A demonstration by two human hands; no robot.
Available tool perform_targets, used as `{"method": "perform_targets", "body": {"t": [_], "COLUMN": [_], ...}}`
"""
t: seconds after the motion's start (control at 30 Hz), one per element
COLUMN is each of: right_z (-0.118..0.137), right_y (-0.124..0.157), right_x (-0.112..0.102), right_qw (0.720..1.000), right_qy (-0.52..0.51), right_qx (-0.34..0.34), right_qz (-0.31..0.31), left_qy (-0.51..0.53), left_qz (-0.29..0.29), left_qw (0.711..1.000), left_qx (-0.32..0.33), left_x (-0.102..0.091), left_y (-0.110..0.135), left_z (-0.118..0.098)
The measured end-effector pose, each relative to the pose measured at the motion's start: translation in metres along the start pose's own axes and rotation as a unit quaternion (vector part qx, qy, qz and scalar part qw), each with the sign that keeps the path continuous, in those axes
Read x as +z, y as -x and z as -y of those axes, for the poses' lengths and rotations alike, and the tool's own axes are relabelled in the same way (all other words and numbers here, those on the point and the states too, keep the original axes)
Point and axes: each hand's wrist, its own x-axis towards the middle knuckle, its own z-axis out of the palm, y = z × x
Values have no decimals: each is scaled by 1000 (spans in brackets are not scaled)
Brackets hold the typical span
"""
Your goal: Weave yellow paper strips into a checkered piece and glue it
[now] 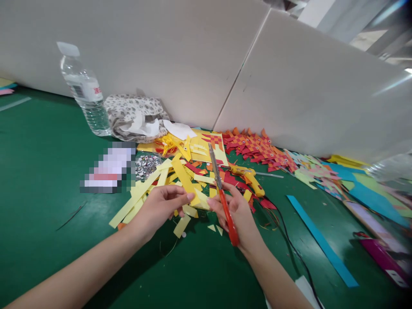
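Observation:
Between my two hands, above the green table, is a folded yellow paper strip (186, 180). My left hand (164, 204) pinches its left side between thumb and fingers. My right hand (236, 210) pinches the paler right end with thumb and fingertips. Red-handled scissors (224, 210) also rest in my right hand, their blades together and pointing away from me. Loose yellow paper strips (138, 201) lie heaped under and behind my hands. Two small pale paper triangles (215, 229) lie on the table below the strip.
A yellow glue gun (249, 177) with a black cord lies right of the scraps. Woven red-orange paper fish (257, 148) are piled behind it. A water bottle (85, 92), a patterned cloth bag (135, 113), a blurred-out phone (111, 167), googly eyes (147, 166) and a blue strip (322, 240) surround the work.

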Motion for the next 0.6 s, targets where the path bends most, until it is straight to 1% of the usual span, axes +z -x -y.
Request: {"method": "perform_targets", "body": {"t": [0.1, 0.17, 0.27, 0.37, 0.47, 0.6], "right_z": [-1, 0, 0, -2, -3, -1], "right_y": [3, 7, 12, 15, 15, 15], "right_x": [-1, -3, -6, -10, -10, -9], "right_qw": [994, 979, 945, 906, 886, 877], "right_qy": [91, 184, 312, 413, 454, 470], "right_qx": [-58, -83, -94, -91, -92, -92], "right_qz": [-6, 4, 23, 15, 19, 25], "left_qy": [33, 51, 63, 53, 43, 34], "left_qz": [4, 1, -14, -18, -16, -10], "left_qw": [999, 999, 998, 998, 999, 999], "left_qx": [-8, -14, -11, 7, 24, 28], "left_x": [-1, -1, -2, -3, -5, -6], "left_y": [0, 0, 1, 1, 1, 1], "left_z": [2, 2, -1, -5, -7, -7]}}
